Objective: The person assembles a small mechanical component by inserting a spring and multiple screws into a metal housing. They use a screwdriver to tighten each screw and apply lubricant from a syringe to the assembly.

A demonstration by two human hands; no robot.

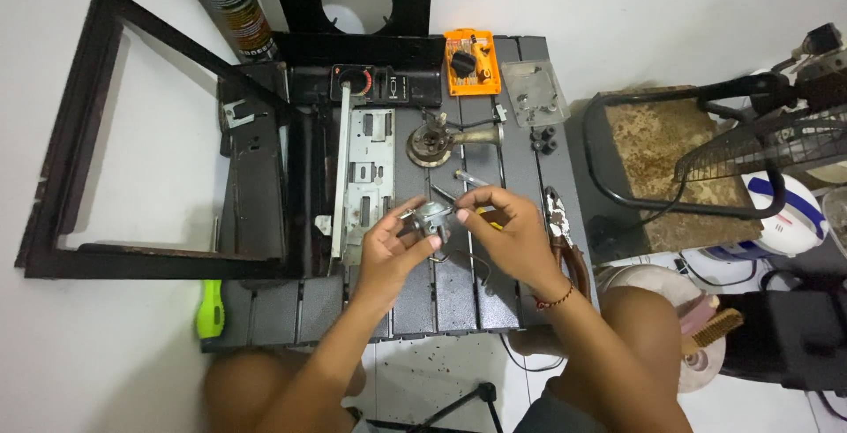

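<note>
Both hands pinch a small metal valve part: left hand steadying beneath, right hand working above; pliers lie right of the grip.

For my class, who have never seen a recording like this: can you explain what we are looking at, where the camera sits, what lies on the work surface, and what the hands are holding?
There is one picture, taken by a camera worn on a person's head, looking straight down at their own two bare hands. No machine is involved. The left hand and the right hand together hold a small silver-grey metal part above a dark slatted work table. On the table lie a dismantled black metal casing, a brass-coloured round burner piece with a tube, an orange tray of small tool bits and pliers with dark handles. A black rectangular frame lies to the left, and a wire fan guard shows at the right.
</note>
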